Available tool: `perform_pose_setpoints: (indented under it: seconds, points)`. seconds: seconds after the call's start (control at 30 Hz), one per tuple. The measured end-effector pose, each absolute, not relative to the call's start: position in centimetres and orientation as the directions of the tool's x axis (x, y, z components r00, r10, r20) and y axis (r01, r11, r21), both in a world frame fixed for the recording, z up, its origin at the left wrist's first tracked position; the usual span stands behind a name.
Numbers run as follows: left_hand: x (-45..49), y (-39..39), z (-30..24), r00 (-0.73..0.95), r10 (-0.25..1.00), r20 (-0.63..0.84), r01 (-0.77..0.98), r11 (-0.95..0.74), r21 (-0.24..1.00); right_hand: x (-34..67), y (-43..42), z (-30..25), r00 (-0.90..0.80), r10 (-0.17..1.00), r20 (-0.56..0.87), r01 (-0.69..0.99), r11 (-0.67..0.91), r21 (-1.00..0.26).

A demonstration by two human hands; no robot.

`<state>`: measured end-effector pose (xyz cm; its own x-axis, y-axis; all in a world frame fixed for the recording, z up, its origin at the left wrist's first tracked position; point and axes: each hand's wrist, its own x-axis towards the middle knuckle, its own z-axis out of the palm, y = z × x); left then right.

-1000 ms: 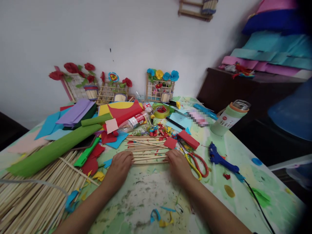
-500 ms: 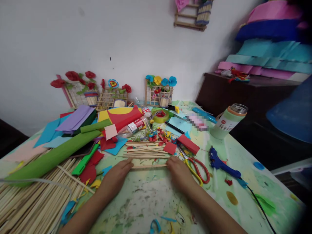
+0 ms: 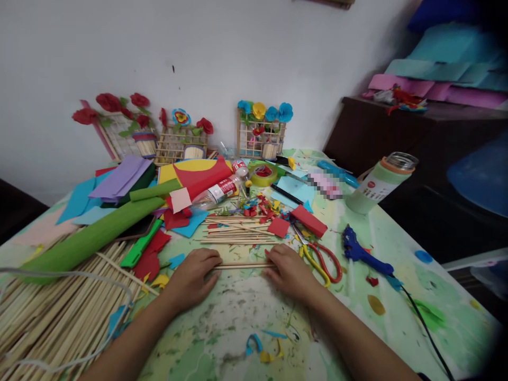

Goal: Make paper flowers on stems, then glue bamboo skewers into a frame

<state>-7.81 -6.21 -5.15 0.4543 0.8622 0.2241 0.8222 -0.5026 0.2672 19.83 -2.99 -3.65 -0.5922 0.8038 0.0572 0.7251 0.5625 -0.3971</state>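
Between my hands, thin wooden sticks lie side by side, level across the front of the table. The left ends are pinched in the fingers of my left hand. At the right ends, my right hand grips with thumb and fingers; its fingertips hide the stick ends. Just beyond them lies a loose row of similar sticks. Scissors with red and yellow handles rest right of my right hand, and a red paper square sits above it.
A large stick bundle, green paper roll and green cutter fill the left. A blue glue gun with a cord and a green bottle stand right. Behind are a plastic bottle, tape and flower-decorated stick frames.
The camera has tilted down, so the background sits higher. My hands have drawn the sticks a little toward me, away from the row, and my thumbs now show below them.
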Motion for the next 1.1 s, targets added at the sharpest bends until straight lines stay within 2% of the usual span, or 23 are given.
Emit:
perform_pose_setpoints:
  seconds: [0.3, 0.6, 0.77, 0.87, 1.03, 1.1]
  points:
    - [-7.6, -6.0, -5.9, 0.430, 0.874, 0.228, 0.815, -0.484, 0.318, 19.6, -2.8, -3.9, -0.559, 0.826, 0.069, 0.723, 0.526, -0.447]
    - [-6.6, -6.3, -5.4, 0.437, 0.883, 0.170, 0.737, -0.460, 0.495, 19.1, -3.2, -4.3, -0.512, 0.852, 0.114, 0.681, 0.483, -0.550]
    - [-5.7, -6.4, -5.0, 0.391, 0.904, 0.173, 0.755, -0.422, 0.502, 18.6, -3.8, -4.6, -0.514, 0.844, 0.150, 0.657, 0.500, -0.564]
    - [-5.5, -6.5, -5.1, 0.388, 0.907, 0.162, 0.790, -0.419, 0.449, 18.5, -4.0, -4.7, -0.517, 0.846, 0.132, 0.683, 0.500, -0.533]
    - [-4.4, -7.3, -6.2, 0.350, 0.913, 0.211, 0.911, -0.385, 0.151, 18.0, -4.5, -5.7, -0.536, 0.842, 0.051, 0.766, 0.512, -0.388]
    - [-3.7, -7.9, -6.7, 0.380, 0.906, 0.188, 0.914, -0.399, 0.075, 17.9, -5.0, -6.2, -0.594, 0.805, 0.008, 0.748, 0.555, -0.363]
